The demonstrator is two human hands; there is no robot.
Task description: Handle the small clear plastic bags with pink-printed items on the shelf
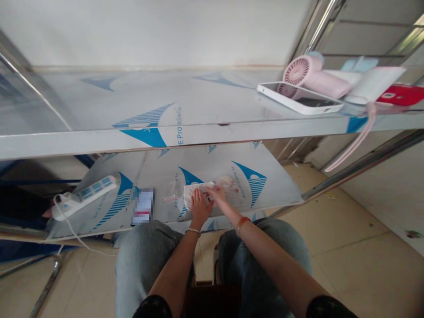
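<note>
On the lower shelf lies a soft white packet (189, 191) with dark red printing. My left hand (199, 206) rests flat on it, fingers stretched out and slightly apart. Right beside it, my right hand (217, 194) lies across the packet's right part with its fingers extended to the left. A crinkled clear plastic bag (233, 184) with small reddish marks spreads out just beyond the right hand. To the left of the packet is a small clear plastic sachet (170, 191). What lies under the palms is hidden.
A phone (143, 206) and a white power strip (88, 198) with a cable lie on the lower shelf's left. Overhead, the upper shelf's edge (205, 132) crosses in front. It carries a pink handheld fan (316, 77), a white-framed phone (300, 99) and a red item (402, 94).
</note>
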